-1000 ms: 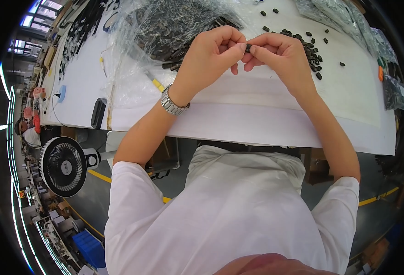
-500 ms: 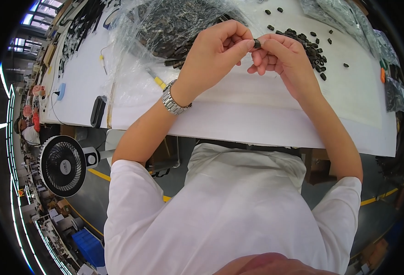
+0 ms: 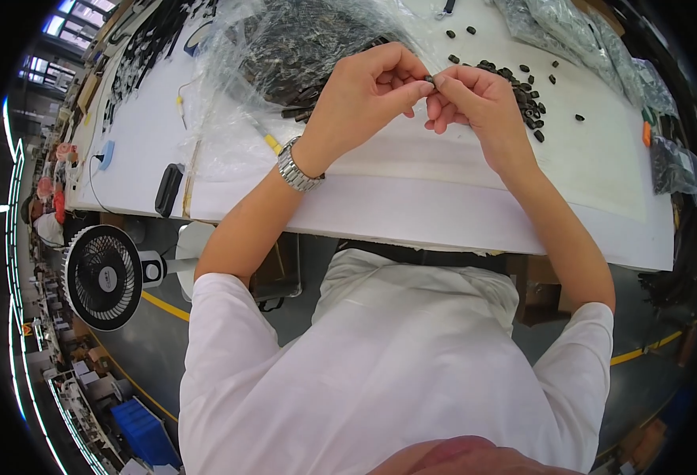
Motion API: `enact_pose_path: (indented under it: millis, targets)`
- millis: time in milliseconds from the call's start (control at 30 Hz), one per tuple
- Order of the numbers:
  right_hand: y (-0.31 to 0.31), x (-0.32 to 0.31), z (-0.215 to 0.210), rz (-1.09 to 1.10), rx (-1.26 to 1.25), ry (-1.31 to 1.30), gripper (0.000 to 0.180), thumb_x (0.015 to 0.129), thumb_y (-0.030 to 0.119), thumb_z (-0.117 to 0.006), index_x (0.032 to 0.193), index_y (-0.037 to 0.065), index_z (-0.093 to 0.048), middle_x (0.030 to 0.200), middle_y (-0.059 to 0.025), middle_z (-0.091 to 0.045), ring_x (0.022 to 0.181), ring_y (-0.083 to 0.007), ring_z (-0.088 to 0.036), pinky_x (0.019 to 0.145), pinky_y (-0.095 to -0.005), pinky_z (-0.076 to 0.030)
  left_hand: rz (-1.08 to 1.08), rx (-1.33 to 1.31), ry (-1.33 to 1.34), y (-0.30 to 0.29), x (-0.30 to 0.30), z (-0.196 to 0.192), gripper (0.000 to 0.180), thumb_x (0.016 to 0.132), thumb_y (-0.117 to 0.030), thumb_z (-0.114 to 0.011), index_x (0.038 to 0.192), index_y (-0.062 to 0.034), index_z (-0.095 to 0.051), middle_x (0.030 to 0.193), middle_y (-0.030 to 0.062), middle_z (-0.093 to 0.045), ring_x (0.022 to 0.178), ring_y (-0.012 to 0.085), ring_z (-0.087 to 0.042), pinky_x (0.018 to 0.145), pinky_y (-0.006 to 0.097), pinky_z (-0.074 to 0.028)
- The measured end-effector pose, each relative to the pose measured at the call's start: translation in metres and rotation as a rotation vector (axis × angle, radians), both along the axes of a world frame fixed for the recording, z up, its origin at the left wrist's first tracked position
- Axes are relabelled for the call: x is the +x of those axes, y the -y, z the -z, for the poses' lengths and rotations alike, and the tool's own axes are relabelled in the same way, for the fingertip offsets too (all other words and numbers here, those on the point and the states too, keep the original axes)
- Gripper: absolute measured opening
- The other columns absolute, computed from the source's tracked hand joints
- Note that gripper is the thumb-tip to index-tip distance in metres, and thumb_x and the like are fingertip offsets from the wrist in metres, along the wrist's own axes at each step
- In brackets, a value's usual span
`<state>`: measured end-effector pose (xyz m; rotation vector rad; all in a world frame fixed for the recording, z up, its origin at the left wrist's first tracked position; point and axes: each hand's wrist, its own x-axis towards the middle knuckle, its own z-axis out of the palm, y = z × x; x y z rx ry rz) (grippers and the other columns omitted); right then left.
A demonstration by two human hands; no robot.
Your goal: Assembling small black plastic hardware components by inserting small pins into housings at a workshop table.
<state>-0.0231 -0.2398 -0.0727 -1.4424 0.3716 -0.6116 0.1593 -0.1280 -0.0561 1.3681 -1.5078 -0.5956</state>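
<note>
Together, both hands are pinching a small dark part above the white desk: left hand and right hand are meeting fingertip to fingertip, near a pile of similar dark parts.

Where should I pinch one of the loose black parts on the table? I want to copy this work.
Probably across its short sides, from above: the loose black parts lie flat and scattered on the white table, small enough for a fingertip pinch like the left hand and right hand use.
</note>
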Motion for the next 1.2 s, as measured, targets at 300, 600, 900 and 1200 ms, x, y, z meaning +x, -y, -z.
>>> enact_pose_path:
  millis: [300, 600, 900, 1200]
  targets:
    - [0.012, -0.01, 0.006, -0.173, 0.336, 0.046, 0.022, 0.104, 0.023, -0.066, 0.101, 0.002, -0.072, 0.091, -0.006, -0.074, 0.075, -0.014, -0.073, 0.081, -0.0301, -0.063, 0.089, -0.076, -0.058, 0.002, -0.001, 0.002, 0.014, 0.101, -0.004, -0.072, 0.113, 0.0027, -0.072, 0.095, 0.004, -0.073, 0.078, 0.0094, -0.068, 0.072, 0.024, -0.057]
    - [0.009, -0.013, -0.005, -0.091, 0.109, -0.002, 0.02, 0.103, 0.017, -0.068, 0.11, 0.0, -0.072, 0.095, -0.0104, -0.076, 0.08, -0.0175, -0.076, 0.084, -0.0325, -0.065, -0.099, 0.096, 0.098, -0.038, 0.023, -0.02, 0.014, 0.104, -0.008, -0.068, 0.113, 0.0015, -0.074, 0.088, 0.0007, -0.072, 0.076, 0.0073, -0.066, 0.07, 0.022, -0.054]
    - [0.021, -0.028, 0.006, -0.158, 0.114, -0.121, 0.02, 0.1, 0.012, -0.067, 0.114, -0.001, -0.072, 0.101, -0.0158, -0.078, 0.084, -0.0197, -0.079, 0.085, -0.035, -0.066, -0.712, 0.331, 0.927, -0.133, 0.09, -0.002, 0.021, 0.097, -0.023, -0.075, 0.1, -0.0025, -0.071, 0.083, 0.0094, -0.073, 0.068, 0.0223, -0.068, 0.067, 0.035, -0.054]
    - [0.016, -0.031, 0.011, -0.188, 0.096, -0.148, 0.018, 0.098, 0.013, -0.066, 0.109, 0.001, -0.072, 0.097, -0.0113, -0.077, 0.083, -0.0157, -0.077, 0.083, -0.0295, -0.062, -0.691, 0.425, 0.785, -0.137, 0.087, 0.01, 0.04, 0.086, -0.01, -0.071, 0.126, -0.0123, -0.062, 0.082, 0.0088, -0.068, 0.074, 0.0257, -0.069, 0.07, 0.039, -0.054]
